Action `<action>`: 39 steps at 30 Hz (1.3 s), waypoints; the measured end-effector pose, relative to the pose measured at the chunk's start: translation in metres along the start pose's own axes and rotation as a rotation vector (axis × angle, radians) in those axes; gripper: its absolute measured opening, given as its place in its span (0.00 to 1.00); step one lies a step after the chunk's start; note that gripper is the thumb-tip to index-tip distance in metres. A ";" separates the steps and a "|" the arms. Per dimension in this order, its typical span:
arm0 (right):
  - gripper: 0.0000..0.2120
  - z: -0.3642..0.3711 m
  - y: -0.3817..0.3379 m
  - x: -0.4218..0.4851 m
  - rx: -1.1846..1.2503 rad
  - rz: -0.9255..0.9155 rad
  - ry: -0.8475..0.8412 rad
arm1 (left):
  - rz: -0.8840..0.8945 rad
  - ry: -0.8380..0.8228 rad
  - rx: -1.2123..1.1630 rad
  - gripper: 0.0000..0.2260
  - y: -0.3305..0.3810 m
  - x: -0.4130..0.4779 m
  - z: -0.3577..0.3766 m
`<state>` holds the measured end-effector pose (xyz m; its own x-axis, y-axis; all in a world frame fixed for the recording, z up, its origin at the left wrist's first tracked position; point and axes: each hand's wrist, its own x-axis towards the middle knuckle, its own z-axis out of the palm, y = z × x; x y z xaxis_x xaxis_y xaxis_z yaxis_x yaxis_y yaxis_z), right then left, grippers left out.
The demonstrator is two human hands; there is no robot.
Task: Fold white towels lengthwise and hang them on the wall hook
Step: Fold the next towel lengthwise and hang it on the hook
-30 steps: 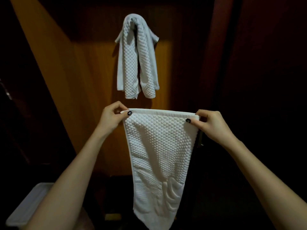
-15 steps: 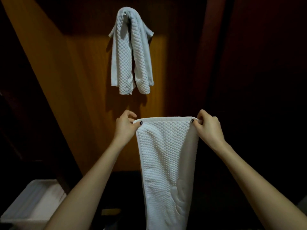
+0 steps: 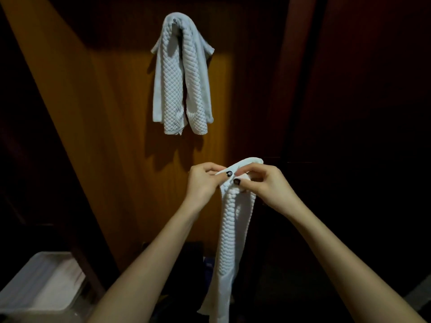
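hands have come together: left hand (image 3: pixel 202 184), right hand (image 3: pixel 268 185) pinch folded towel (image 3: pixel 229 234).

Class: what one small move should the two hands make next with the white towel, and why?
Probably raise the folded white waffle-weave towel toward the metal wall hook: left hand and right hand pinch its top corners together, so the lengthwise fold looks made, and another white towel hangs there.

1. The wall hook (image 3: pixel 174 20) is almost wholly covered by the hung towel (image 3: pixel 180 75); only a small metal tip shows.
2. The held towel (image 3: pixel 229 229) runs off the bottom edge.
3. Its bunched top hides some fingers of the left hand (image 3: pixel 203 183) and right hand (image 3: pixel 265 184) pinching it.
4. The white bin (image 3: pixel 44 283) is blurred and cut by the left edge.
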<state>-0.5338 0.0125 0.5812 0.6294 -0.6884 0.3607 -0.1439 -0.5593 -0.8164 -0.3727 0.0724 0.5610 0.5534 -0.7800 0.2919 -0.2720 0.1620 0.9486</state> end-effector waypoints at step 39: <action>0.04 0.002 -0.038 0.016 -0.419 -0.390 -0.002 | 0.231 -0.170 -0.278 0.09 0.018 -0.005 -0.042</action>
<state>-0.5165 0.0241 0.6171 0.6980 -0.3937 0.5981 -0.1907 -0.9073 -0.3747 -0.3471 0.1051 0.5821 0.3579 -0.7893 0.4989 -0.1373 0.4840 0.8642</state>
